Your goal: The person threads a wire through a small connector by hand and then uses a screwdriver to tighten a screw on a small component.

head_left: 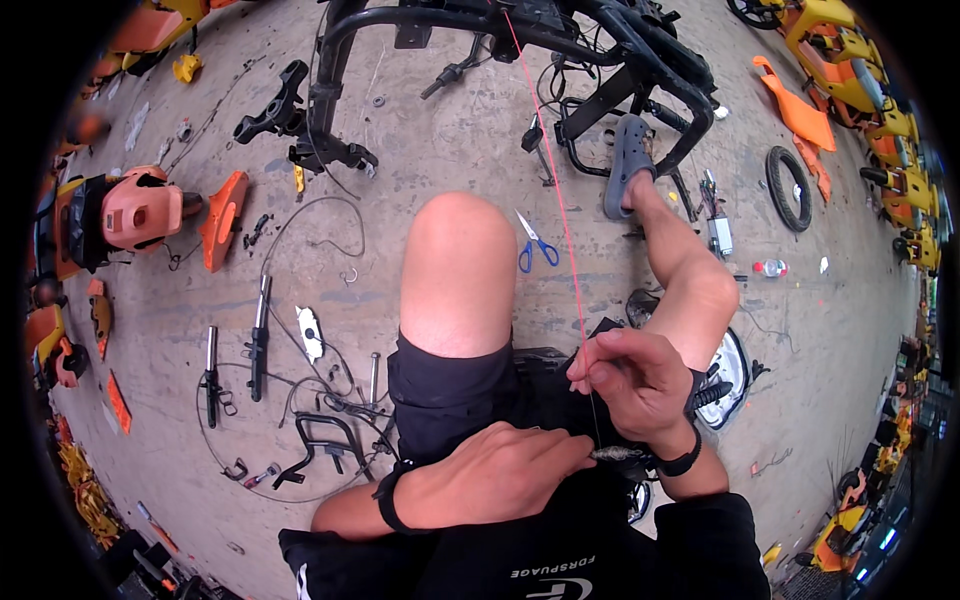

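Observation:
A thin red string (560, 195) runs taut from the black tubular metal frame (480, 18) at the top down to my right hand (640, 385). Thumb and fingers of that hand pinch it above my lap. Below the pinch, a fine dark thread continues down toward my left hand (500, 470). My left hand lies low across my lap, fingers pressed together. Its fingertips meet a small greyish bundle (612, 455), whose kind I cannot make out; what they grip is hidden. Blue-handled scissors (538, 250) lie partly spread on the floor between my legs.
Shock absorbers (260, 340), cables and a black bracket (325, 445) lie on the left floor. Orange body panels (222, 220) are farther left. A tyre (789, 188), a bottle (770, 268) and an orange panel (797, 110) lie right. Yellow scooters (840, 60) line the right side.

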`<state>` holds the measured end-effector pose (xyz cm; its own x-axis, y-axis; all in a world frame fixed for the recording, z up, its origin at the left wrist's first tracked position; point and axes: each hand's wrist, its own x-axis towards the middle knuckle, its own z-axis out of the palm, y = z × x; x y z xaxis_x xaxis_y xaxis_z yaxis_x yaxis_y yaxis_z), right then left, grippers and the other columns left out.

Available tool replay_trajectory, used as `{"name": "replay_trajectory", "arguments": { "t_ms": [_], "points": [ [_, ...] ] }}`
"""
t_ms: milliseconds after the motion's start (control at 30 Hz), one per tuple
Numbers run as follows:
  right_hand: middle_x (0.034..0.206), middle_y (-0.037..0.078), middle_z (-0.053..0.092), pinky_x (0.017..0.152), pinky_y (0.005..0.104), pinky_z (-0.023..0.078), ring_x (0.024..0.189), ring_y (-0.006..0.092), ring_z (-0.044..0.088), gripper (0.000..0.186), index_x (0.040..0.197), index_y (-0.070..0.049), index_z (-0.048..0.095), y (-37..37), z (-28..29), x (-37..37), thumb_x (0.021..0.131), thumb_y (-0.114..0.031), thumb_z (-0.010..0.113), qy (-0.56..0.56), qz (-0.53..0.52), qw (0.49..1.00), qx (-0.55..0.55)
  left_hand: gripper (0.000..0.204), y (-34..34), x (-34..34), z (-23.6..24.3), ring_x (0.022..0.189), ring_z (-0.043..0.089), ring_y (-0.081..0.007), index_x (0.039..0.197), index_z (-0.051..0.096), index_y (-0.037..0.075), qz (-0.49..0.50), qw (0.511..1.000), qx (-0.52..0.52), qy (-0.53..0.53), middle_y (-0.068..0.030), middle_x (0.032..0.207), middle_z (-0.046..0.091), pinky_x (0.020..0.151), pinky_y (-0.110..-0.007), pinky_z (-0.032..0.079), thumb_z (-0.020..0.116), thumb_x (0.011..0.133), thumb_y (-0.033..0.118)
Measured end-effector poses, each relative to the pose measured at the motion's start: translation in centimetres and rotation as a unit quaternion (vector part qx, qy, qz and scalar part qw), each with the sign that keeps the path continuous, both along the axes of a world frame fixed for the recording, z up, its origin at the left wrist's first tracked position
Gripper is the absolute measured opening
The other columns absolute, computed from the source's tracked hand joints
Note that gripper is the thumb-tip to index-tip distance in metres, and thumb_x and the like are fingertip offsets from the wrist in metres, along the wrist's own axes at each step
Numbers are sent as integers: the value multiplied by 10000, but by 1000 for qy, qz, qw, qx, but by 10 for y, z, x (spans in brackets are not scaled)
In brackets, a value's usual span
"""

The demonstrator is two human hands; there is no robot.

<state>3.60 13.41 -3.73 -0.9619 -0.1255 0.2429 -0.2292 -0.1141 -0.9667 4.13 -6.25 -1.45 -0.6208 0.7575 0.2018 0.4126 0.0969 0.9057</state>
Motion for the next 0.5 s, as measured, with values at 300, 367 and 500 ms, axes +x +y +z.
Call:
{"name": "replay_trajectory", "arguments": {
  "t_ms": [300,367,500],
  "points": [
    [865,145,713,618,258,536,709,173,676,315,1136,28,628,-5,-2,-1,843,142,652,51,-48,997,38,264,1,1,-1,597,658,-275,1000,648,-29,14,1000,12,11,-121,736,641,456,-354,503,790,790,46],
    [845,137,714,583,249,519,672,162,662,322,1113,21,635,-5,-2,-2,819,150,658,71,-65,993,62,264,1,0,1,600,660,-275,1000,648,-30,11,1000,9,7,-121,736,642,458,-353,505,790,789,43],
    [818,123,715,528,235,488,609,142,628,320,1081,8,640,-4,-3,-4,797,155,658,126,-97,980,118,262,-1,1,0,596,658,-275,1000,648,-31,10,1000,12,8,-119,732,640,458,-356,505,788,788,35]
  ]
}}
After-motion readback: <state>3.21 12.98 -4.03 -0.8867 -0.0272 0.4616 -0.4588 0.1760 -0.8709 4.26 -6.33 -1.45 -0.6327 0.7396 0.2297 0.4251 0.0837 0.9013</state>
